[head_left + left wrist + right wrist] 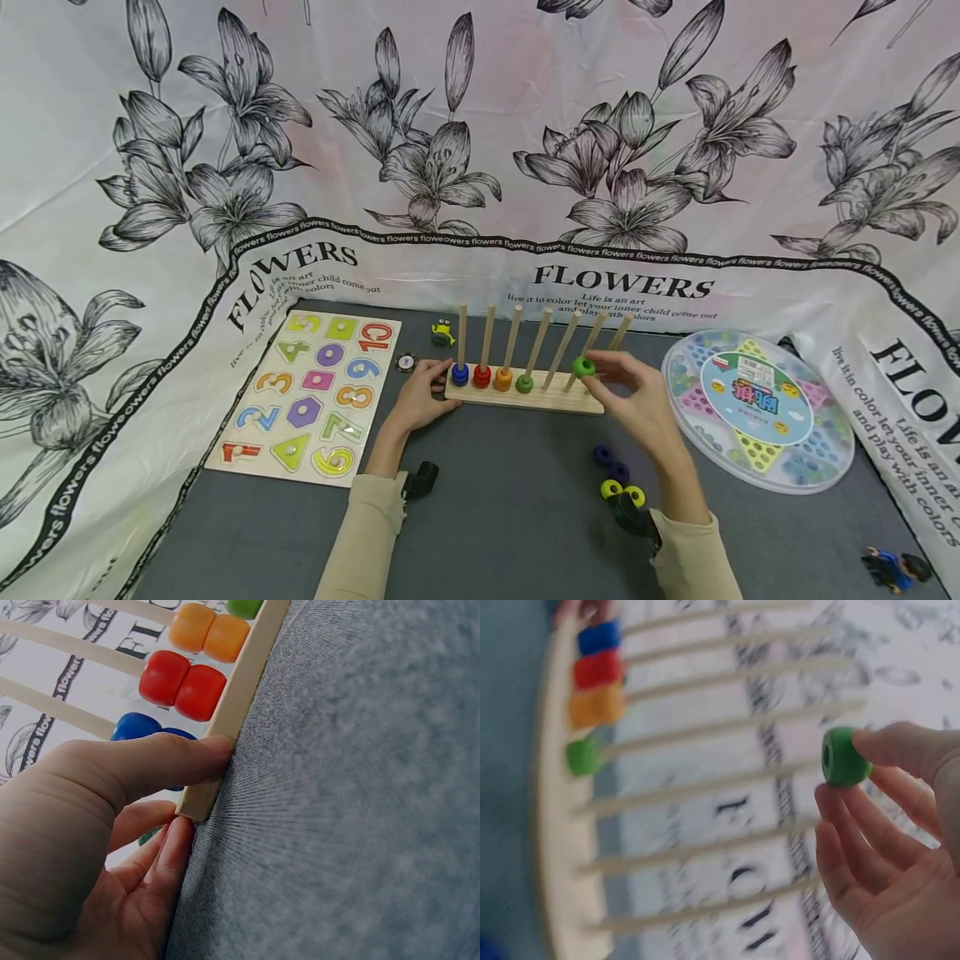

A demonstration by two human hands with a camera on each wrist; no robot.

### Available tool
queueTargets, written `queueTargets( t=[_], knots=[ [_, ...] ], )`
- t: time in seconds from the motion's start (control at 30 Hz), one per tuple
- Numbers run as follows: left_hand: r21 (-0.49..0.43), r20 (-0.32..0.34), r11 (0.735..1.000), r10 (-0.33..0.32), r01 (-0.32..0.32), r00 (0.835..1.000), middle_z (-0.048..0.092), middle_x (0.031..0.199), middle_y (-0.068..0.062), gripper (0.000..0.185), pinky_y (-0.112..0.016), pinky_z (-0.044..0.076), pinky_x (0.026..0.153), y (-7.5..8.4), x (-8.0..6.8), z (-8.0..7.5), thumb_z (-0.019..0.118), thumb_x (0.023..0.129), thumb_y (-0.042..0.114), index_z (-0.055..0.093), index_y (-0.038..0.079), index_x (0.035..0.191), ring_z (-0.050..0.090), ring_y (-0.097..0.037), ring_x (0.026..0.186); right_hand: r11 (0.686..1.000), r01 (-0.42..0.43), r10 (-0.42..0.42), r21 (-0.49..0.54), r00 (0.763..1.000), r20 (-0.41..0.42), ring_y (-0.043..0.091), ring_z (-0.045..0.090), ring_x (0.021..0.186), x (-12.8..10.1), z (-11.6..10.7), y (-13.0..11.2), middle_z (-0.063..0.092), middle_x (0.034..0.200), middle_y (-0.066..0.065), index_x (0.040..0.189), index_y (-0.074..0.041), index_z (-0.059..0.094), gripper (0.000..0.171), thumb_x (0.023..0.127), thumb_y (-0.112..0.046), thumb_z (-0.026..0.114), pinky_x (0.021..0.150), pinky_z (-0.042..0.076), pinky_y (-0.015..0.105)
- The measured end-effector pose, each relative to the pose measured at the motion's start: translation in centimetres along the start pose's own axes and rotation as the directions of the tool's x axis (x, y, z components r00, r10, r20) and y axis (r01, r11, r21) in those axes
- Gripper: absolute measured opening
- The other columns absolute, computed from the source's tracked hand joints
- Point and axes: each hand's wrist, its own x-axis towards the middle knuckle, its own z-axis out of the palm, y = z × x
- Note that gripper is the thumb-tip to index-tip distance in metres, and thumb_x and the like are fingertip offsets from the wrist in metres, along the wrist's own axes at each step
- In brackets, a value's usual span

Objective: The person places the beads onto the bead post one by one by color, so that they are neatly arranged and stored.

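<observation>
A wooden peg rack point(558, 402) with a row of upright pegs stands before me. Blue beads point(460, 375), red beads point(482, 377) and orange beads point(503, 379) sit in pairs on the leftmost pegs. A single green bead point(524, 383) is on the peg beside them. My left hand point(420, 402) grips the rack's left end, its thumb point(187, 756) on the base edge. Between thumb and fingers, my right hand point(636, 400) pinches another green bead point(846, 756), its hole facing the pegs. That bead is held apart from the base, near the peg tips in the right wrist view.
Dark blue beads point(603, 454) and yellow beads point(611, 489) lie near my right wrist. A number puzzle board point(348, 337) is at left, a round board-game box point(821, 450) at right. A small yellow-green toy point(442, 333), a dark round piece point(406, 362) and a toy figure point(892, 571) lie around.
</observation>
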Motion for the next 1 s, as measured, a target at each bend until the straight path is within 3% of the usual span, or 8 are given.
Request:
queueTargets(
  t=[0.17, 0.27, 0.43, 0.57, 0.8, 1.0],
  knots=[
    [-0.004, -0.006, 1.0, -0.002, 0.002, 1.0, 0.045, 0.135, -0.015, 0.075, -0.038, 0.054, 0.094, -0.1, 0.1, -0.1, 0.083, 0.079, 0.009, 0.049, 0.006, 0.146, 0.059, -0.027, 0.11, 0.994, 0.11, -0.11, -0.003, 0.986, -0.123, 0.003, 0.062, 0.082, 2.6, 1.4, -2.9, 0.069, 0.102, 0.026, 0.109, 0.015, 0.066, 0.03, 0.08, 0.017, 0.071, 0.075, 0.055, 0.018],
    [-0.008, -0.008, 1.0, -0.001, 0.001, 1.0, 0.046, 0.135, -0.015, 0.074, -0.038, 0.054, 0.095, -0.2, 0.0, -0.1, 0.083, 0.079, 0.009, 0.049, 0.006, 0.146, 0.058, -0.027, 0.11, 0.99, 0.137, -0.139, -0.023, 0.971, -0.195, 0.013, 0.065, 0.083, 3.8, 2.4, -3.3, 0.069, 0.102, 0.026, 0.109, 0.013, 0.068, 0.029, 0.08, 0.015, 0.072, 0.076, 0.054, 0.014],
    [-0.014, -0.002, 1.0, 0.007, -0.007, 1.0, 0.046, 0.134, -0.016, 0.074, -0.038, 0.054, 0.094, 0.0, -0.1, -0.2, 0.083, 0.08, 0.009, 0.049, 0.004, 0.145, 0.058, -0.029, 0.111, 0.995, 0.073, -0.088, -0.065, 0.96, -0.265, 0.032, 0.069, 0.086, 5.0, 4.0, -2.4, 0.071, 0.104, 0.019, 0.113, 0.004, 0.071, 0.028, 0.085, 0.005, 0.073, 0.075, 0.059, 0.028],
    [-0.017, 0.001, 1.0, 0.009, -0.009, 1.0, 0.045, 0.134, -0.016, 0.074, -0.038, 0.054, 0.094, 0.2, -0.1, -0.2, 0.083, 0.08, 0.009, 0.049, 0.004, 0.145, 0.058, -0.03, 0.112, 0.988, 0.039, -0.08, -0.147, 0.955, -0.284, 0.032, 0.069, 0.081, 5.4, 4.7, -2.9, 0.071, 0.103, 0.02, 0.112, 0.005, 0.07, 0.027, 0.085, 0.003, 0.072, 0.071, 0.06, 0.044],
    [-0.015, -0.008, 1.0, 0.025, -0.025, 1.0, 0.045, 0.133, -0.017, 0.073, -0.038, 0.054, 0.094, 0.1, 0.1, -0.2, 0.083, 0.08, 0.009, 0.049, 0.003, 0.145, 0.059, -0.03, 0.111, 0.969, 0.0, -0.079, -0.248, 0.948, -0.308, 0.036, 0.071, 0.083, 6.0, 5.3, -3.6, 0.071, 0.104, 0.021, 0.109, 0.004, 0.071, 0.025, 0.085, -0.001, 0.073, 0.066, 0.061, 0.046],
    [-0.015, -0.007, 1.0, 0.023, -0.023, 1.0, 0.046, 0.133, -0.017, 0.073, -0.039, 0.055, 0.094, 0.0, 0.0, -0.2, 0.082, 0.08, 0.009, 0.049, 0.003, 0.145, 0.059, -0.03, 0.112, 0.946, -0.034, -0.08, -0.321, 0.94, -0.333, 0.032, 0.071, 0.076, 5.9, 5.7, -3.6, 0.071, 0.104, 0.02, 0.108, 0.003, 0.073, 0.023, 0.086, -0.002, 0.073, 0.055, 0.056, 0.045]
  ],
)
